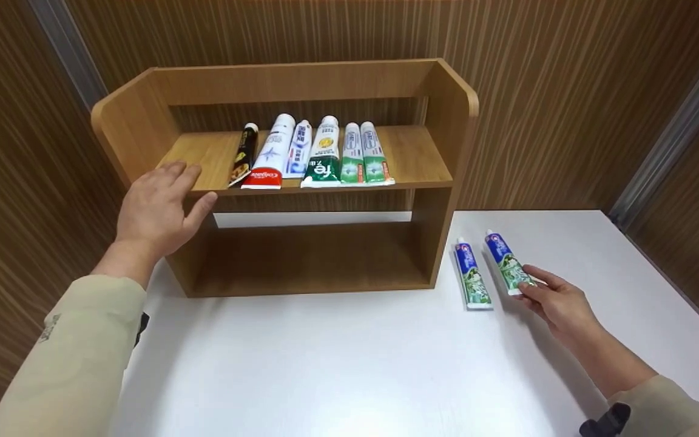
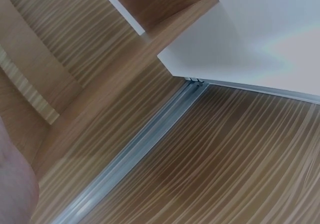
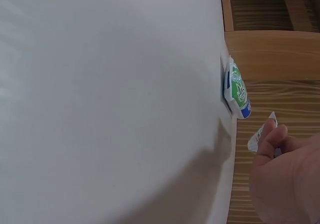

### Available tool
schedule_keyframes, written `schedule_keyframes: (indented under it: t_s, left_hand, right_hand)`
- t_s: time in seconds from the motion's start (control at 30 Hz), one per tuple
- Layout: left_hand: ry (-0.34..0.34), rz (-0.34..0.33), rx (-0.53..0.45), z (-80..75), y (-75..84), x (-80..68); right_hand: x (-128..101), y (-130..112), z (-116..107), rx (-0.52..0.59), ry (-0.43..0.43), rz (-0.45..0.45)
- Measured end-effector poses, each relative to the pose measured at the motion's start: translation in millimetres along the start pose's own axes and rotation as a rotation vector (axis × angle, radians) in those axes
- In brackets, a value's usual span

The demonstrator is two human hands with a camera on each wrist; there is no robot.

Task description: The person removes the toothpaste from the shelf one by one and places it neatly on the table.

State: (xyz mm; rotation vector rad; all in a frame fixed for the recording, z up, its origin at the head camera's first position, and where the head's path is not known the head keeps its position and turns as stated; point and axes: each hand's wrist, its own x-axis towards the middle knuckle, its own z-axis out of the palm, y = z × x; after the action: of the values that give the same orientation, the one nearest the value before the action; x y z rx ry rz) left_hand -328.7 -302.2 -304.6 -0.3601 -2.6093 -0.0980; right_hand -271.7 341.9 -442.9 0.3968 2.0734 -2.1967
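Right hand (image 1: 559, 303): low on the white table (image 1: 337, 364), fingertips on the crimped end of the right-hand toothpaste tube (image 1: 509, 265). The fingers seem to curl round that end — the right wrist view shows a pale tube end (image 3: 260, 136) between the fingertips, though only a sliver of it is visible there.

Right-hand toothpaste tube: blue and green, lying flat on the table to the right of the wooden shelf unit (image 1: 289, 176), cap pointing away from the person.

Second tube (image 1: 472, 275): same blue-and-green kind, lying just beside the first on its left, roughly parallel, not touched by either hand. In the right wrist view it shows as a green and blue end (image 3: 236, 88) near the shelf's wood.

Left hand (image 1: 158, 209): raised in front of the shelf's left side, at the front edge of the upper board, fingers straight and slightly spread — holding nothing. Whether the palm touches the wood cannot be told.

Upper shelf: six tubes lie side by side with caps to the back — a black one (image 1: 244, 155), a red-and-white one (image 1: 270, 155), a blue-and-white one (image 1: 298, 150), a dark green and white one (image 1: 324, 155), and two green-and-white ones (image 1: 364, 155).

Lower compartment: open wooden space under the board.

Surroundings: striped brown wall panels (image 1: 568, 91) behind the table; beige sleeves on both arms.
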Motion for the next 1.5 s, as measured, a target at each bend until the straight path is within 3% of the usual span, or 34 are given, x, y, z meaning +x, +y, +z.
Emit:
schedule_keyframes:
  t_s: [0.47,0.93,1.5]
  left_hand:
    - [-0.003,-0.002,-0.012,0.4,-1.2,-0.2]
    - [-0.025,-0.03,-0.004,-0.8,0.3,-0.9]
    - [-0.008,-0.007,-0.001,0.4,-1.3,0.2]
  right_hand:
    - [10,16,10,-0.103,0.014,0.016]
    - [13,21,12,-0.313,0.082,-0.002]
    - [14,24,11,-0.383,0.066,-0.021]
